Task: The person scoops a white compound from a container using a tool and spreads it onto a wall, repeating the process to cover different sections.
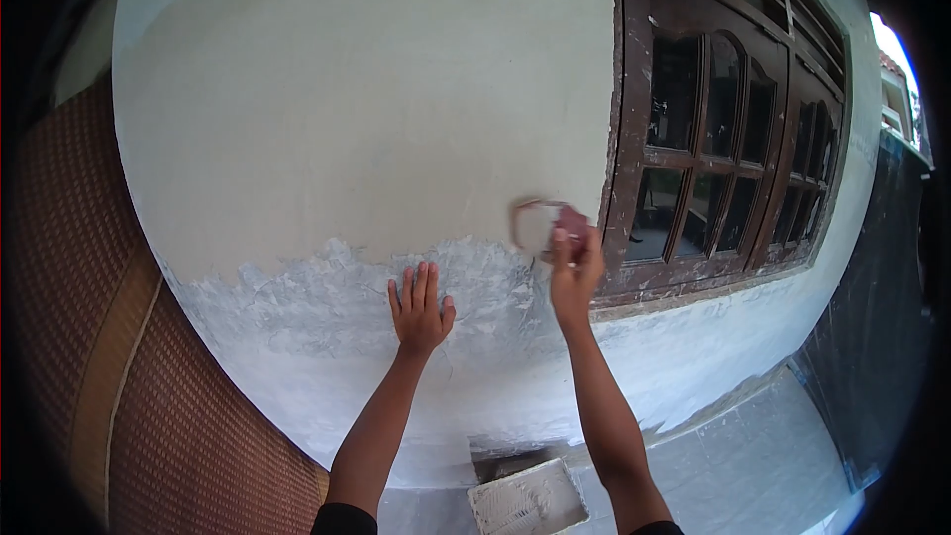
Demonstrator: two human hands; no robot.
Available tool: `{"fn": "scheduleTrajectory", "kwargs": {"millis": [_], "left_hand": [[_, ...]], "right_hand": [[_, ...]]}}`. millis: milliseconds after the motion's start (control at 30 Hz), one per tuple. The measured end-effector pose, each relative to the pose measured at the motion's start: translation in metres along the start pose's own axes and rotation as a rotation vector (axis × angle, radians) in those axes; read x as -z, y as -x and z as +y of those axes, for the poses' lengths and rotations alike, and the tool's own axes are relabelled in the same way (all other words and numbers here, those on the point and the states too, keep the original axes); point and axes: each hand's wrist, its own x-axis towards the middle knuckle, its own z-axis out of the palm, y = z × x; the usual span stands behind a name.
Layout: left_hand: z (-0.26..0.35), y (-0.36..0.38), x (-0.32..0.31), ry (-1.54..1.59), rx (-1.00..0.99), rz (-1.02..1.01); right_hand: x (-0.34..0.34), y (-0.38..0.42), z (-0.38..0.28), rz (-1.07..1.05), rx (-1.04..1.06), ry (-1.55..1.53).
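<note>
A plastered wall (376,119) fills the middle of the frame, its upper part a smooth, dull beige-grey and its lower part a pale, bluish white with mottled grey patches. A ragged, flaking-looking edge divides the two, running from the lower left toward the center.

At the far left stands a reddish-brown woven screen (188,396), crossed by a plain tan band (111,367). To its right, below the center of the frame, the person's left hand (420,315) lies open and flat against the wall's mottled zone, fingers pointing up and holding nothing. At bottom center, a rectangular tray (530,497) smeared with whitish material sits beneath a dark recess (510,463) at the wall's foot.

Just right of center, the right hand (578,272) grips a dull-red, thin-looking piece (572,228), its left part blurred into a pale shape with a curved brownish edge. It is held up at the wall near the upper limit of the mottled band; whether it touches the surface cannot be told.

Farther right, a dark-brown window frame (624,139), speckled with white, holds panes in a grid. A dark sheet (867,327) hangs at the right edge.
</note>
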Motion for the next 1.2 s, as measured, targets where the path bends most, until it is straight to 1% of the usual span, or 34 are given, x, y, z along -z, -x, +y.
{"fn": "scheduleTrajectory", "kwargs": {"millis": [33,67,133,167,200,267,333,400,433,500,533,600,633,667,733,767,800,867,900,933,1000,1033,1067,1133,1200], "left_hand": [[0.0,0.0,0.0,0.0,0.0,-0.003],[-0.001,0.0,0.0,0.0,-0.001,-0.005],[0.0,0.0,0.001,-0.008,-0.005,0.0],[0.0,-0.001,0.001,-0.017,-0.004,0.005],[0.0,-0.002,-0.001,-0.018,-0.001,0.011],[0.0,0.0,0.0,-0.013,-0.008,0.013],[0.0,0.0,0.001,0.001,-0.003,0.004],[0.0,0.0,0.002,0.016,-0.006,0.0],[0.0,0.0,0.002,0.005,-0.007,0.001],[-0.001,-0.001,0.0,-0.01,-0.002,0.011],[0.0,-0.001,0.0,-0.011,-0.003,0.017],[0.0,-0.001,0.0,-0.008,-0.008,0.018],[0.0,-0.001,0.0,-0.003,-0.007,0.013],[0.0,0.0,0.001,0.001,-0.007,0.007],[0.0,0.0,0.001,-0.003,-0.009,0.005],[0.0,0.0,0.001,-0.01,-0.007,0.005],[0.0,-0.001,0.001,-0.011,-0.004,0.01],[0.0,-0.002,0.002,-0.004,-0.01,0.018],[0.0,-0.001,0.002,-0.001,-0.011,0.016],[0.0,-0.001,0.001,-0.003,-0.006,0.009],[0.0,0.0,0.001,-0.003,-0.005,0.001],[0.0,0.0,0.001,-0.006,-0.006,-0.001],[-0.001,0.0,0.001,-0.012,-0.006,-0.001],[0.0,0.0,0.002,-0.016,-0.007,0.007],[0.0,-0.001,0.001,-0.015,-0.01,0.009]], "right_hand": [[-0.003,-0.001,0.014,-0.081,0.083,0.109],[-0.001,-0.004,0.019,-0.079,0.08,0.111],[0.009,-0.018,0.02,0.126,-0.075,0.044],[0.015,-0.02,0.018,0.197,-0.123,-0.04],[0.013,-0.02,0.013,0.194,-0.118,-0.042],[0.005,-0.014,0.007,0.18,-0.101,-0.234],[0.0,-0.002,0.008,-0.14,-0.006,0.128],[0.0,-0.01,0.025,0.043,0.041,0.13],[0.006,-0.014,0.027,0.046,0.046,0.127],[0.019,-0.019,0.024,0.287,-0.11,-0.122],[0.016,-0.015,0.023,0.284,-0.109,-0.122],[0.006,-0.001,0.018,0.03,-0.029,-0.067],[0.007,0.003,0.018,-0.158,-0.015,0.162],[0.011,0.003,0.022,-0.156,-0.021,0.166],[0.017,-0.011,0.026,0.078,-0.015,0.106],[0.024,-0.016,0.025,0.178,-0.052,-0.039],[0.024,-0.021,0.023,0.175,-0.048,-0.041],[0.024,-0.027,0.021,0.241,-0.058,-0.204],[0.02,-0.023,0.015,0.115,-0.097,-0.172],[0.019,-0.022,0.014,0.117,-0.097,-0.168],[0.017,-0.023,0.014,-0.224,0.159,0.38],[0.021,-0.03,0.024,-0.139,0.044,0.213],[0.03,-0.037,0.026,-0.137,0.046,0.21],[0.045,-0.052,0.024,0.191,-0.033,-0.054],[0.044,-0.054,0.017,0.197,-0.009,-0.072]]}}
